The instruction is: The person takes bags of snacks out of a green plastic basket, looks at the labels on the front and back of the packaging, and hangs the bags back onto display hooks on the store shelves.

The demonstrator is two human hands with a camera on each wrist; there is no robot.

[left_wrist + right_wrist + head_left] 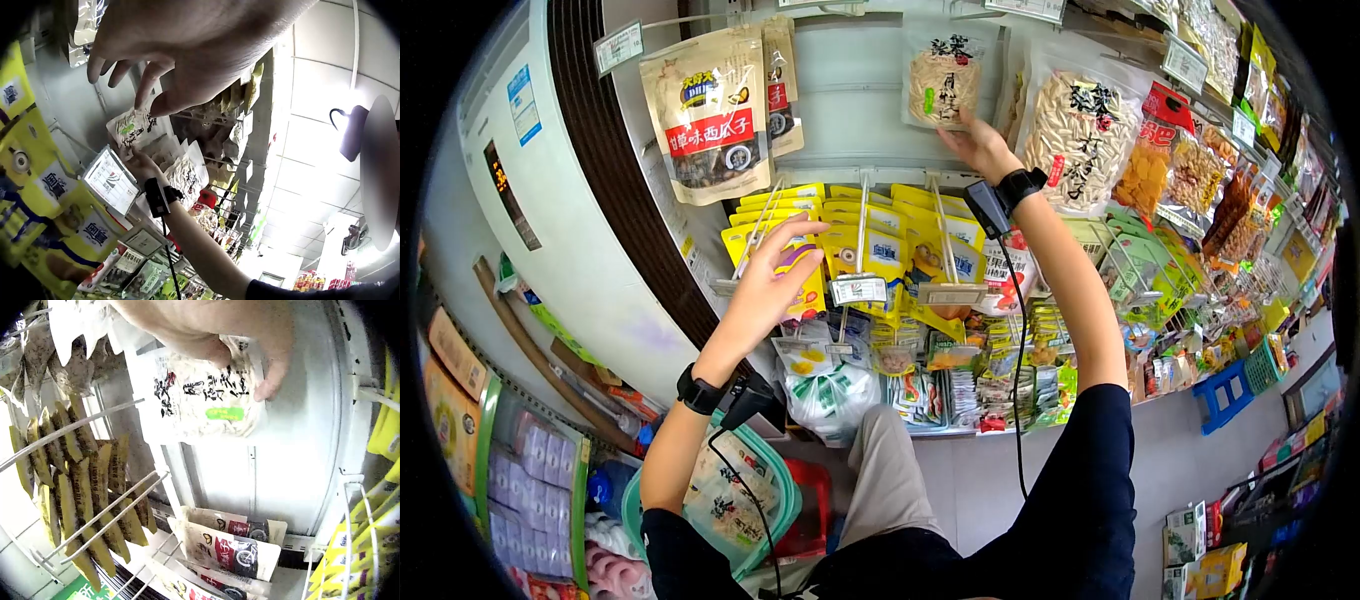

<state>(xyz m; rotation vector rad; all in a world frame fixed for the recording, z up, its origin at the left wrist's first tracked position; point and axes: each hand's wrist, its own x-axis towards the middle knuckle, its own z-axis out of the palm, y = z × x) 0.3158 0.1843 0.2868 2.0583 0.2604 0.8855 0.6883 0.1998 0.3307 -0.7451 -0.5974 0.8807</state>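
A clear bag of pale seeds (pixel 941 78) is up against the white back panel, and my right hand (pixel 985 150) grips its lower edge. In the right wrist view the thumb and a finger of the right hand (pixel 212 325) lie on the bag (pixel 206 394); the other fingers are partly hidden. My left hand (pixel 775 280) is in front of the yellow packets (pixel 880 250), fingers apart, holding nothing. The left wrist view has the left hand (pixel 187 56) large in front, with the seed bag (pixel 132 128) and right hand (pixel 142 165) beyond it.
Brown melon-seed bags (pixel 710 115) hang at upper left, larger seed bags (pixel 1080 130) at right. Wire hooks with price tags (pixel 859 290) stick out below. A green basket (pixel 785 500) holding bags stands on the floor beside a white freezer or cabinet (pixel 570 230).
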